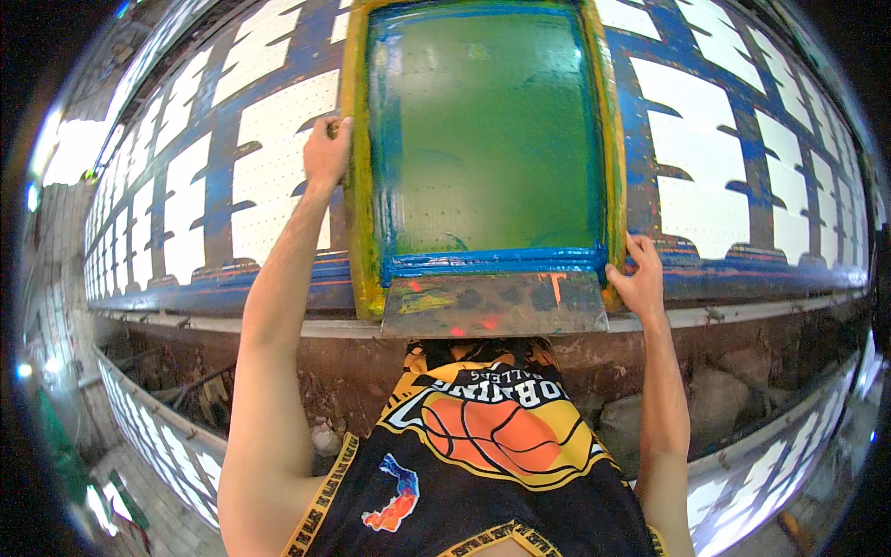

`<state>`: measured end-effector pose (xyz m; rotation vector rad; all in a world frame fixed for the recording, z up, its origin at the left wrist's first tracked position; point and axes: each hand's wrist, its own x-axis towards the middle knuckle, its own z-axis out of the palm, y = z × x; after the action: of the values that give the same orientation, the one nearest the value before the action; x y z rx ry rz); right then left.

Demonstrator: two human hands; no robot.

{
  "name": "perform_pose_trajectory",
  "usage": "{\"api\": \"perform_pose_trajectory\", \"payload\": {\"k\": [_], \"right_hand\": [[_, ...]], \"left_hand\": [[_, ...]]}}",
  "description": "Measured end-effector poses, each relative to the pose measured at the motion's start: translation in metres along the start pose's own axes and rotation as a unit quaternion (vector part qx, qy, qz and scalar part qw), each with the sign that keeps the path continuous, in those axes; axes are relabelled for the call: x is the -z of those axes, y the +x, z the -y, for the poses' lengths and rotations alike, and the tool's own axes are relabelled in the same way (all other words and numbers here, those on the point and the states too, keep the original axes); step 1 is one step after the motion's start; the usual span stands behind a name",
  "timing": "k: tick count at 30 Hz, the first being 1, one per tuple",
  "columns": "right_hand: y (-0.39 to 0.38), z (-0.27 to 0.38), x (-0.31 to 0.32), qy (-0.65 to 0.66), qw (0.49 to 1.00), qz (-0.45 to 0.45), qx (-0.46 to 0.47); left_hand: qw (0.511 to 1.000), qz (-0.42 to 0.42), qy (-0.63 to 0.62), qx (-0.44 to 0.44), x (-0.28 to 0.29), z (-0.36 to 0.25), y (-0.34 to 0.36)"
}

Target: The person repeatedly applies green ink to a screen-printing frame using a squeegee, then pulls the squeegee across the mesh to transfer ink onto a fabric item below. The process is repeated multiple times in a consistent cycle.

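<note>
A screen printing frame (613,139) with yellow-stained sides lies in front of me on the long table. Its green mesh (492,139) is bordered with blue, and a thick band of wet blue ink (501,262) runs along the near end. My left hand (328,151) is closed at the frame's left side, about halfway up, with its fingers curled. At the near right corner, my right hand (639,277) pinches the frame's edge between thumb and fingers. A paint-stained flat plate (497,306) juts from the frame's near end toward me. Whatever lies under the frame is hidden.
White cut fabric pieces (691,139) lie in rows on the dark, blue-stained table (640,186) at both sides. A metal rail (733,314) follows its near edge. Behind me, another table with white pieces (158,436) shows at lower left. A plank floor (56,251) lies far left.
</note>
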<state>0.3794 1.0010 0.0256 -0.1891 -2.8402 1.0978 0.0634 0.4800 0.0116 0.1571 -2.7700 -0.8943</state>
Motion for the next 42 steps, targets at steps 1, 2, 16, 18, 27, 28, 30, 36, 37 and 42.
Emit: {"api": "perform_pose_trajectory", "payload": {"k": [1, 2, 16, 18, 27, 28, 30, 36, 37, 42], "right_hand": [[-0.002, -0.002, 0.001, 0.007, 1.0, 0.004, 0.001], [-0.002, -0.004, 0.002, 0.015, 1.0, 0.01, 0.002], [-0.01, -0.006, -0.006, 0.072, 0.994, 0.029, -0.072], [-0.012, 0.008, 0.0, -0.044, 0.998, 0.005, -0.044], [-0.034, 0.121, -0.041, -0.036, 0.913, 0.262, 0.311], [-0.037, 0.127, -0.052, -0.067, 0.899, 0.275, 0.333], [-0.035, 0.135, -0.061, -0.109, 0.887, 0.281, 0.35], [-0.031, 0.156, -0.079, -0.189, 0.923, 0.211, 0.26], [-0.03, 0.159, -0.084, -0.205, 0.924, 0.215, 0.24], [-0.027, 0.17, -0.097, -0.23, 0.933, 0.174, 0.215]], "left_hand": [[1.0, -0.002, 0.01, 0.01, 0.0, -0.003, -0.003], [1.0, -0.003, 0.016, 0.021, 0.001, -0.006, -0.005], [0.996, 0.02, 0.07, 0.06, -0.013, -0.012, -0.012], [0.995, 0.029, 0.07, 0.069, -0.012, -0.013, -0.012], [0.993, 0.012, 0.111, 0.042, -0.019, -0.005, -0.014], [0.992, 0.01, 0.117, 0.044, -0.02, -0.004, -0.014], [0.993, 0.009, 0.114, 0.037, -0.021, -0.003, -0.014], [0.995, 0.009, 0.096, 0.039, -0.019, -0.008, -0.017], [0.994, 0.011, 0.103, 0.04, -0.019, -0.009, -0.017], [0.994, 0.009, 0.107, 0.026, -0.02, -0.009, -0.018]]}}
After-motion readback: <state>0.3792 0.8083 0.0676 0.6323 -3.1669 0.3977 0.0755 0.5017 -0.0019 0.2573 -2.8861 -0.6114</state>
